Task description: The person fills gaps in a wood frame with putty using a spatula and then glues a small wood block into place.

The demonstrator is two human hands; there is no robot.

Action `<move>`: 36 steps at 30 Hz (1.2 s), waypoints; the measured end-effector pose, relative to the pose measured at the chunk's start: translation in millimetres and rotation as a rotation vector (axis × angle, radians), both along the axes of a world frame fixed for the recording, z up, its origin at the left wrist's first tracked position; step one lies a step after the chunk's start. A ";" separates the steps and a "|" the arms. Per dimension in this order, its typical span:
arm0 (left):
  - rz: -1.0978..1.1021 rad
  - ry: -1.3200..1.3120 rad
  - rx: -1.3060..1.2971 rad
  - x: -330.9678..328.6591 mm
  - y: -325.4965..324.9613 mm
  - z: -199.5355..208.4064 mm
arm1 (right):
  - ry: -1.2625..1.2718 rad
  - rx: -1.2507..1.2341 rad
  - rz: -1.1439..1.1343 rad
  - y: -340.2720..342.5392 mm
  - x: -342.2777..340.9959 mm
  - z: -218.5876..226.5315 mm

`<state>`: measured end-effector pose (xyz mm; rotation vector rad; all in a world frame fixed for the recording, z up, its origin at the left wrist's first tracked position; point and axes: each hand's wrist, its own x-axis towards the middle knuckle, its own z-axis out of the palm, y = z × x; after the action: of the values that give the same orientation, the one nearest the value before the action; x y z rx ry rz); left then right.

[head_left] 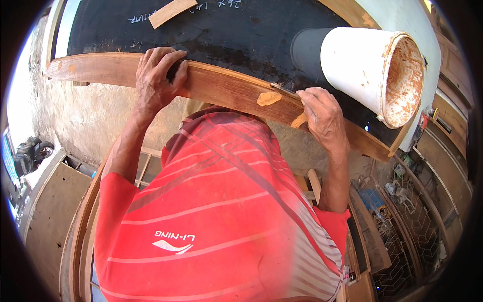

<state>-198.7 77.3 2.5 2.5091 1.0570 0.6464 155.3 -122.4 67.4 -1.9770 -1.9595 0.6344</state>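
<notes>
Running from nine to four o'clock along the dark bench (226, 35) edge, the wooden strip (226, 88) carries pale filler patches. The left hand (156, 75) clamps closed over its top edge, seemingly steadying it. The right hand (324, 118) pinches a thin blade (284, 91) against a patch. A white bucket (372, 70) lies tipped at two o'clock.

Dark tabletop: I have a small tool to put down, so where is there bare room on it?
The widest bare patch of the dark tabletop lies between the left hand and the white bucket, below the loose wood strip. The near wooden edge rail is crowded: both hands, the right hand pressing a thin blade.
</notes>
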 end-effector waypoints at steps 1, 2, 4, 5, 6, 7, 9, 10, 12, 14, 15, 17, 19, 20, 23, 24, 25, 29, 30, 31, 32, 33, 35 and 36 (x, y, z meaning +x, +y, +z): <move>-0.007 -0.001 -0.001 0.2 -0.6 0.1 | 0.002 -0.009 -0.002 1.5 -0.6 -0.1; -0.007 0.001 0.002 -0.3 -1.1 0.1 | 0.005 -0.013 0.002 4.1 -1.1 -0.9; -0.007 0.004 0.009 0.1 0.1 0.8 | -0.017 -0.008 -0.068 -2.3 4.9 2.9; -0.007 0.005 0.005 1.4 0.5 0.5 | -0.030 -0.013 -0.105 -7.6 9.6 5.7; -0.009 0.006 0.001 1.8 1.1 0.0 | -0.047 -0.014 -0.113 -11.7 12.5 5.4; -0.003 0.004 0.001 0.6 1.7 -1.0 | -0.046 -0.012 -0.083 -11.2 11.2 4.4; 0.006 -0.003 0.004 0.3 -0.3 -2.1 | -0.049 -0.005 -0.025 -8.8 6.8 4.3; 0.006 -0.006 -0.003 0.4 -1.4 -1.2 | -0.026 -0.005 -0.025 -6.0 2.3 4.4; 0.004 -0.010 -0.010 -0.9 -0.3 1.3 | 0.020 0.003 -0.028 1.6 -7.7 3.6; -0.007 -0.002 -0.007 1.3 0.3 1.2 | 0.035 0.003 -0.114 -1.7 -6.4 7.9; -0.012 0.002 -0.007 1.8 0.6 0.7 | 0.042 0.002 -0.156 -4.3 -5.3 10.2; -0.010 -0.007 -0.005 0.7 1.2 -0.4 | 0.035 -0.055 -0.179 -8.7 -1.6 14.7; -0.008 -0.011 -0.011 -0.4 0.7 -1.2 | 0.019 -0.113 -0.174 -12.8 -3.0 20.3; -0.008 -0.009 -0.014 -1.3 0.8 -2.3 | 0.007 -0.140 -0.159 -15.4 -6.2 21.8; -0.013 -0.004 -0.019 -1.7 1.4 -3.2 | -0.026 -0.132 -0.132 -20.8 -18.6 21.9; -0.015 -0.001 -0.021 -1.5 1.5 -3.0 | -0.036 -0.115 -0.125 -21.4 -22.7 21.0; -0.016 -0.003 -0.023 -1.2 1.3 -2.8 | -0.034 -0.114 -0.123 -21.1 -26.0 19.9; -0.022 -0.008 -0.023 -1.5 0.0 -3.8 | -0.033 -0.113 -0.126 -21.9 -30.4 20.8; -0.025 -0.006 -0.018 -1.8 0.4 -3.9 | -0.032 -0.112 -0.131 -22.4 -29.8 21.4; -0.027 -0.006 -0.019 -1.7 1.1 -3.3 | -0.029 -0.111 -0.134 -22.2 -28.0 21.9; -0.029 -0.006 -0.022 -1.1 1.2 -2.7 | -0.026 -0.111 -0.139 -22.5 -25.7 22.9; -0.031 -0.005 -0.025 -0.8 1.5 -2.5 | -0.023 -0.111 -0.143 -22.0 -24.6 23.6; -0.031 -0.012 -0.034 -1.3 1.7 -3.9 | 0.005 -0.121 -0.134 -16.6 -26.5 22.9; -0.031 -0.015 -0.039 -1.6 1.6 -4.5 | 0.018 -0.127 -0.129 -14.6 -27.1 22.6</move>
<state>-200.3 78.9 -2.0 2.4783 1.0140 0.6285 128.2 -137.0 90.0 -2.1436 -1.8045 0.7571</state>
